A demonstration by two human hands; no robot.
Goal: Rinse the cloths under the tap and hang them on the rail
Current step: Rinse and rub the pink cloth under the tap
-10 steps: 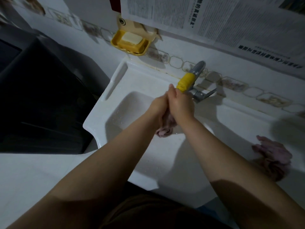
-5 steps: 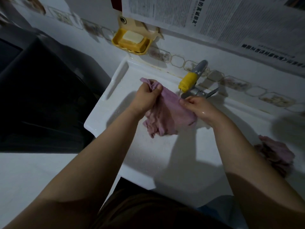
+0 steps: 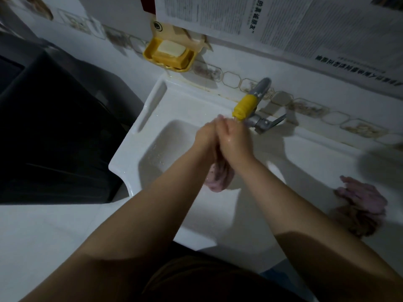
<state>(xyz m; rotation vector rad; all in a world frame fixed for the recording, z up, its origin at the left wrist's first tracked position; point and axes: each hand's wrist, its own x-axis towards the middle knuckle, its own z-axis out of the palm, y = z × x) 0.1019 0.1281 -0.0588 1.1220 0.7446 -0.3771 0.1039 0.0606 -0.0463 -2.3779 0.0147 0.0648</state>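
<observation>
Under the tap point(image 3: 244, 106), left hand point(image 3: 206, 136) and right hand point(image 3: 234, 141) clasp together around a pink cloth point(image 3: 219, 178), apparently wringing it; squeeze downward over the sink point(image 3: 152, 149), keeping drips inside.

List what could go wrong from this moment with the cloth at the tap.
The bunched pink cloth hangs from both hands, left hand and right hand, pressed together under the yellow-tipped metal tap; wringing may splash water past the white sink rim. The crumpled pink cloths on the right ledge could get knocked off by the right arm.
</observation>
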